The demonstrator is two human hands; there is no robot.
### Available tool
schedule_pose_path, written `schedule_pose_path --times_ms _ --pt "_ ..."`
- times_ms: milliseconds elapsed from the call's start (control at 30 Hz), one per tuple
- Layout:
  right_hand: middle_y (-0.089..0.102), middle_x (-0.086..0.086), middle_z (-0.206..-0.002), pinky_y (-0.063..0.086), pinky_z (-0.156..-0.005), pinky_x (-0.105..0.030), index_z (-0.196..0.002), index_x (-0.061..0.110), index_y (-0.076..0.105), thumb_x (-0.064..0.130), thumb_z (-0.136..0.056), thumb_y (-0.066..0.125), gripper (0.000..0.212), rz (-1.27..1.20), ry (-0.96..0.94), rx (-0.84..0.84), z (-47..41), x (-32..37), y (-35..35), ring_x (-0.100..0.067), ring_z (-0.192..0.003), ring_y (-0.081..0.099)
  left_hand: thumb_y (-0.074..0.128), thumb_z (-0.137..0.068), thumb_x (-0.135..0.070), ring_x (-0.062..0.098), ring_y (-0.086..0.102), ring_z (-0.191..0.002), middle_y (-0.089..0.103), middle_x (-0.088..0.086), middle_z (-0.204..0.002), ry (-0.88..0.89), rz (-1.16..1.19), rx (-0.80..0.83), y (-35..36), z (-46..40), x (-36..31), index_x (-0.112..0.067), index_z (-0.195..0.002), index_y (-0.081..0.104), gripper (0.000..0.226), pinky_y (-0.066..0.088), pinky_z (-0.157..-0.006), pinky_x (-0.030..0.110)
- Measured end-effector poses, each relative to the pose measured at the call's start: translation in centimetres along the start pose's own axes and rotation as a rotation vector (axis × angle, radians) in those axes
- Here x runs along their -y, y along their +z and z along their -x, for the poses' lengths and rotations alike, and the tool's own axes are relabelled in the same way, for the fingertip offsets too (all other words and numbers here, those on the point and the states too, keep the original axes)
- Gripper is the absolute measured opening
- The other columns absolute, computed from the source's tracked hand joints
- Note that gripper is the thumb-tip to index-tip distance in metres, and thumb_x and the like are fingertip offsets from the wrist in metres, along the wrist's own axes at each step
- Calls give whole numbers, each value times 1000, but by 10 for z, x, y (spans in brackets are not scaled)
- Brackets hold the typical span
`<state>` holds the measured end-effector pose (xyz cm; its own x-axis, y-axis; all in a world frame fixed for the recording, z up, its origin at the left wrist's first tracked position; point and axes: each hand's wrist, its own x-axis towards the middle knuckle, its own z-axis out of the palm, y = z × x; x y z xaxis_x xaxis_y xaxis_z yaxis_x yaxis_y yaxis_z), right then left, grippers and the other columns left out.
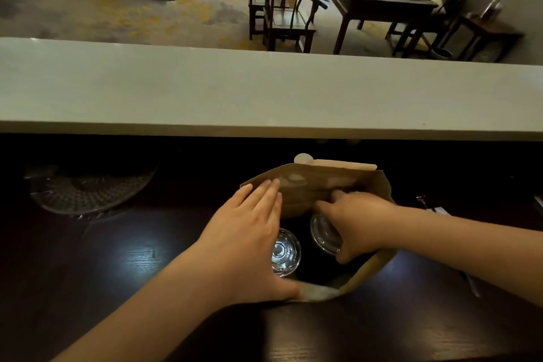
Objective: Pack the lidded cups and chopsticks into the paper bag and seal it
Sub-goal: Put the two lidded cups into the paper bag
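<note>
A brown paper bag (320, 185) stands open on the dark wooden counter, its mouth facing up at me. Inside stand two clear lidded cups: one on the left (286, 253), one on the right (323, 233). My left hand (249, 241) grips the bag's left rim, fingers flat against the far flap and thumb on the near edge. My right hand (355, 225) reaches into the bag and holds the right cup by its lid. A wrapped chopstick packet (435, 209) lies on the counter to the right of the bag, partly in shadow.
A patterned glass plate (88, 188) sits on the counter at the left. A raised pale ledge (264, 91) runs across just behind the bag. Beyond it are wooden chairs (282, 15) and a table (379, 3).
</note>
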<state>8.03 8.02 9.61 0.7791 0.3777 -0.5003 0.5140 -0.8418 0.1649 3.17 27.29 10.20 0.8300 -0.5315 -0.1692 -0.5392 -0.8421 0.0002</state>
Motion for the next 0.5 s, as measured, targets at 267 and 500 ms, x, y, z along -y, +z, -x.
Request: schedule_pose_path --times_ms 267,500 --pt "48 -15 -126 49 -81 -37 -134 16 33 44 -66 74 84 25 26 79 -24 3 40 -32 -107 55 24 -63 -87 18 -24 -140 -24 10 -153 -6 -43 21 1 1 1 -6 -139 -20 119 -15 -115 35" --pt "48 -13 -125 46 -85 -34 -136 18 29 44 -65 74 88 -211 87 -63 -33 1 39 -31 -112 52 24 -61 -86 19 -25 -140 -24 11 -152 -25 -35 17 2 0 0 -6 -138 -21 120 -15 -115 36"
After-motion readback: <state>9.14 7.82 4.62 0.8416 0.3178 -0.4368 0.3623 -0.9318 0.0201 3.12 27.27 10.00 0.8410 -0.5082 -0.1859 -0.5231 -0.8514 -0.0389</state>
